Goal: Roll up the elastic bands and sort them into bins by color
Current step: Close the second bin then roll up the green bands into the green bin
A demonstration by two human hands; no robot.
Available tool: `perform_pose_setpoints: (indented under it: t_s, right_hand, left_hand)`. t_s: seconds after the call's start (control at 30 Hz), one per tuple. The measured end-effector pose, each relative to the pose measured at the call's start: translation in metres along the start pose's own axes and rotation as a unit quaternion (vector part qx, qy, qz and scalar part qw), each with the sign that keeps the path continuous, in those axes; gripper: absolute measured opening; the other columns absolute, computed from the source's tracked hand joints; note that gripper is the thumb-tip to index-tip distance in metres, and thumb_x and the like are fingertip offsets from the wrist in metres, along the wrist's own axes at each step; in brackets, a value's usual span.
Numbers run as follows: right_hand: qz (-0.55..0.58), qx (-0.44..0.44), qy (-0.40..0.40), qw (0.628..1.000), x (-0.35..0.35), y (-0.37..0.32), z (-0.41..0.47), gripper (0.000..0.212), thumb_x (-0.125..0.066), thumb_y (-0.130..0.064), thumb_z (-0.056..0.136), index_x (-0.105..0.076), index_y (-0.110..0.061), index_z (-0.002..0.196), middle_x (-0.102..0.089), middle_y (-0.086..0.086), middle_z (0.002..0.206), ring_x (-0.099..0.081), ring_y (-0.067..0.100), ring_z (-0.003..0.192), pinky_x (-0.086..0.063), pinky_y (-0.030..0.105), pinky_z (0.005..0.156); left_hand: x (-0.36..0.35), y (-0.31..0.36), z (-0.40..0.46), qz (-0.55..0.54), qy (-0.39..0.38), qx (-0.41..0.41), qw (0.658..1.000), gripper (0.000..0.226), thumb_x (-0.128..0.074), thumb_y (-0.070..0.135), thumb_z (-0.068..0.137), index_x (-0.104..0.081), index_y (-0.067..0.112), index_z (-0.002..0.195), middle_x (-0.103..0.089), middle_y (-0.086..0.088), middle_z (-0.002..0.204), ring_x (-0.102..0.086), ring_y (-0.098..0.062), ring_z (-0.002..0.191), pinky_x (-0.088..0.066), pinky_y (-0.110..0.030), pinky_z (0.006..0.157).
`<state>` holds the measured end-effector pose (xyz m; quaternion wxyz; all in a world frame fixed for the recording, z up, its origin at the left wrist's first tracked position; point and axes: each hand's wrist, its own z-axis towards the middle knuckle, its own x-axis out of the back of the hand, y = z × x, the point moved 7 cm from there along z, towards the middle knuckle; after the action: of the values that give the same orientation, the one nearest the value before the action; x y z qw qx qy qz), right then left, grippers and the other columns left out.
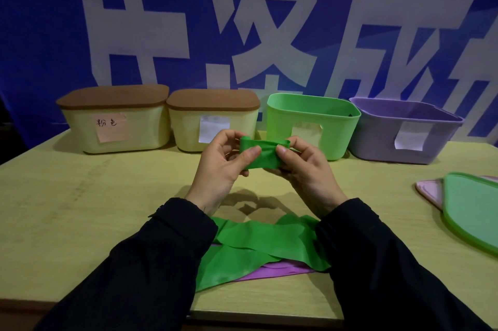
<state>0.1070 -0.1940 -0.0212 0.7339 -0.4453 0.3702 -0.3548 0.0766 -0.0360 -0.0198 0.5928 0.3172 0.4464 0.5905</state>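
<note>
Green band (265, 154) partly rolled and raised above my table (80, 195), my left hand (218, 166) and right hand (307, 168) both pinching its rolled end, loose tail draped toward me over a purple band (280, 270), green bin (312, 125) open just behind

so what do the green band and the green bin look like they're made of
Green band: thin, stretchy rubber or latex sheet by its look; matte, creasing softly where both hands hold it. Green bin: likely molded plastic; smooth rigid walls with a slight sheen and a rounded rim.
</note>
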Motion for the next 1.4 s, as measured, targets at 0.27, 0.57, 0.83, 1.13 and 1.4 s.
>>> perform_pose_setpoints:
  t_s: [0.27, 0.57, 0.83, 1.13, 1.4]
  right_hand:
    - [0.056, -0.036, 0.025, 0.997, 0.003, 0.0, -0.001, 0.02, -0.068, -0.014, 0.083, -0.063, -0.002, 0.098, -0.075, 0.017, 0.097, -0.074, 0.025, 0.083, -0.063, 0.032, 0.067]
    - [-0.08, 0.023, 0.063, 0.995, 0.007, -0.006, -0.002, 0.007, -0.072, -0.012, 0.085, -0.072, -0.006, 0.089, -0.075, 0.004, 0.082, -0.071, 0.017, 0.076, -0.061, 0.027, 0.063]
    - [-0.089, 0.027, 0.086, 0.992, 0.008, -0.012, -0.005, 0.015, -0.077, -0.018, 0.076, -0.074, -0.007, 0.086, -0.077, 0.007, 0.08, -0.072, 0.018, 0.067, -0.059, 0.025, 0.057]
    - [-0.116, 0.024, 0.049, 0.992, 0.002, -0.006, -0.004, 0.014, -0.075, -0.015, 0.081, -0.072, -0.004, 0.088, -0.075, 0.005, 0.077, -0.069, 0.014, 0.065, -0.056, 0.025, 0.058]
    - [-0.109, 0.03, 0.046, 0.992, 0.003, -0.01, -0.005, 0.009, -0.077, -0.021, 0.077, -0.073, -0.014, 0.081, -0.073, 0.003, 0.076, -0.066, 0.013, 0.065, -0.053, 0.025, 0.058]
  left_hand:
    - [-0.003, 0.003, -0.002, -0.025, -0.018, -0.014, 0.999, 0.027, -0.075, 0.021, 0.079, -0.071, 0.018, 0.106, -0.072, -0.001, 0.105, -0.072, -0.021, 0.093, -0.059, -0.029, 0.066]
    - [-0.006, 0.005, -0.005, 0.037, -0.041, -0.043, 0.998, 0.022, -0.06, 0.007, 0.099, -0.068, 0.022, 0.113, -0.067, 0.004, 0.104, -0.062, -0.013, 0.072, -0.054, -0.029, 0.059]
    - [-0.005, 0.001, -0.006, 0.01, -0.042, -0.011, 0.999, 0.021, -0.063, 0.007, 0.096, -0.066, 0.018, 0.115, -0.073, 0.0, 0.108, -0.071, -0.018, 0.094, -0.061, -0.031, 0.061]
    - [-0.008, -0.003, -0.006, 0.023, -0.072, -0.011, 0.997, 0.021, -0.061, 0.007, 0.098, -0.067, 0.019, 0.114, -0.066, 0.002, 0.113, -0.067, -0.018, 0.09, -0.056, -0.03, 0.063]
    - [0.0, 0.004, -0.006, 0.033, -0.011, -0.02, 0.999, 0.026, -0.078, 0.016, 0.08, -0.068, 0.014, 0.104, -0.071, 0.006, 0.097, -0.065, -0.013, 0.079, -0.052, -0.024, 0.054]
